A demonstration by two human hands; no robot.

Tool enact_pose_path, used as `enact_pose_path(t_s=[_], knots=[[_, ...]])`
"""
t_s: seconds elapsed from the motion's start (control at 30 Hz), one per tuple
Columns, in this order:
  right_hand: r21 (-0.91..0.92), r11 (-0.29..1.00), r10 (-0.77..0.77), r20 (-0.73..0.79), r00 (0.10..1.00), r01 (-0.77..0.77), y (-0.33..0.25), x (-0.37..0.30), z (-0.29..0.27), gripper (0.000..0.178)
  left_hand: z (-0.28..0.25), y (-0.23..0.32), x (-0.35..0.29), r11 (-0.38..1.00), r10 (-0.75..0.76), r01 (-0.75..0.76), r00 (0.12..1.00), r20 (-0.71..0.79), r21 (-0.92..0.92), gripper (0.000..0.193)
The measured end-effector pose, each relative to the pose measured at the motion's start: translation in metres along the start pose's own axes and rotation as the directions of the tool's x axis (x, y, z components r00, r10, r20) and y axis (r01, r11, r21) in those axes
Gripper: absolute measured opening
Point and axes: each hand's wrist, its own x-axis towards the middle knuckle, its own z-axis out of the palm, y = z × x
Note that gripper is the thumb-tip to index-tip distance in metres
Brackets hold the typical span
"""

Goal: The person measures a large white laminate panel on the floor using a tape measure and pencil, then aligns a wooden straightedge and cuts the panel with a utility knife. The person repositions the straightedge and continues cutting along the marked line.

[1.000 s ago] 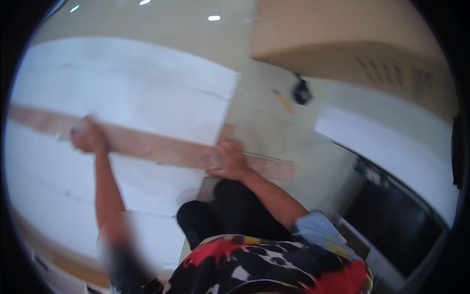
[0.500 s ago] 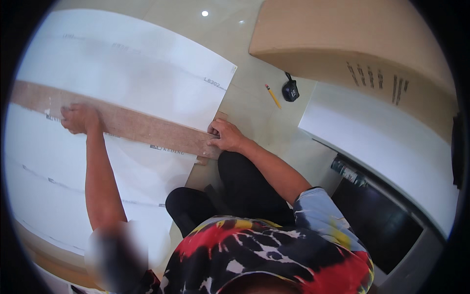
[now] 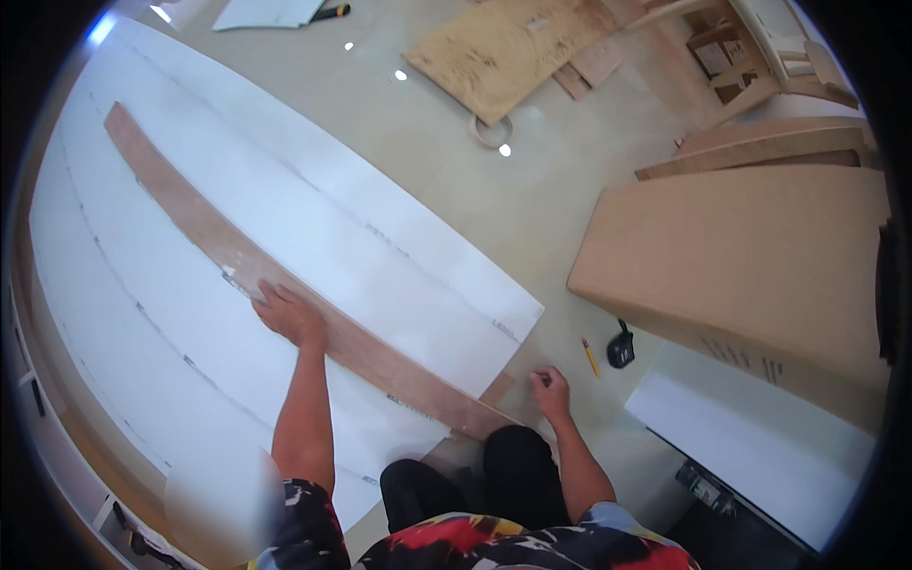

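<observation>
A long brown wooden strip (image 3: 214,218) lies slantwise across a large white board (image 3: 418,294) with faint printed lines. My left hand (image 3: 293,315) rests on the strip near its middle, its fingers stretched out and pressing on the wood. To the right of the strip's near end, my right hand (image 3: 551,394) is curled closed, off the wood. A small dark spot shows between its fingers, too small to name. Beneath the board's near right edge, a short wooden piece (image 3: 498,389) sticks out. The strip's near end reaches my knee.
A yellow pencil (image 3: 591,357) and a black tape measure (image 3: 620,349) lie right of my right hand. Beyond stands a big cardboard box (image 3: 722,256), with a white panel (image 3: 731,408) in front. Farther off are a plywood sheet (image 3: 503,57) and a roll of tape (image 3: 490,132).
My right hand has let go of the strip's near end and moved off to the right. The left hand has flattened from a curled grip. The view has shifted, showing more floor beyond.
</observation>
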Motion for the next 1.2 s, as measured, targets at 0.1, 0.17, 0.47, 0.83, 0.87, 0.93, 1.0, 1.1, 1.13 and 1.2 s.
enact_pose_path(t_s=[0.1,0.17,0.47,0.83,0.87,0.93,1.0,1.1,1.13,1.2], knots=[[-0.081,0.994,-0.082,-0.027,0.996,0.079,-0.016,0.03,-0.015,0.017,-0.018,0.0,0.007,0.996,-0.081,0.079,0.996,0.035,0.038,0.046],[-0.075,0.977,-0.204,-0.018,0.979,0.202,-0.043,0.042,-0.01,0.014,-0.019,0.001,0.012,0.994,-0.093,0.092,0.995,0.022,0.064,0.045],[0.047,0.522,-0.853,0.057,0.519,0.852,-0.282,0.173,0.115,0.021,-0.013,0.01,0.01,0.988,-0.141,0.138,0.989,0.044,0.066,0.047],[0.006,0.455,-0.875,-0.179,0.449,0.89,-0.578,0.396,0.302,0.072,-0.017,0.004,0.013,0.973,-0.177,0.152,0.975,0.137,0.174,0.051],[0.002,0.458,-0.874,-0.18,0.451,0.889,-0.595,0.411,0.312,0.076,-0.015,0.001,0.013,0.974,-0.164,0.139,0.977,0.133,0.181,0.051],[-0.076,0.494,-0.853,-0.237,0.465,0.866,-0.623,0.452,0.323,0.079,-0.01,0.002,0.012,0.98,-0.139,0.115,0.98,0.142,0.164,0.052],[-0.163,0.535,-0.838,-0.227,0.496,0.829,-0.639,0.466,0.334,0.079,-0.012,0.0,0.012,0.983,-0.128,0.105,0.979,0.156,0.152,0.052],[-0.343,0.547,-0.833,-0.137,0.535,0.764,-0.664,0.447,0.345,0.072,-0.012,-0.009,0.011,0.986,-0.097,0.081,0.99,0.105,0.144,0.052],[-0.424,0.52,-0.846,-0.138,0.515,0.741,-0.667,0.451,0.346,0.073,-0.008,-0.006,0.008,0.985,-0.109,0.093,0.988,0.11,0.147,0.052],[-0.556,0.464,-0.866,-0.122,0.485,0.69,-0.671,0.453,0.358,0.074,-0.01,-0.007,0.006,0.976,-0.141,0.118,0.983,0.116,0.184,0.052]])
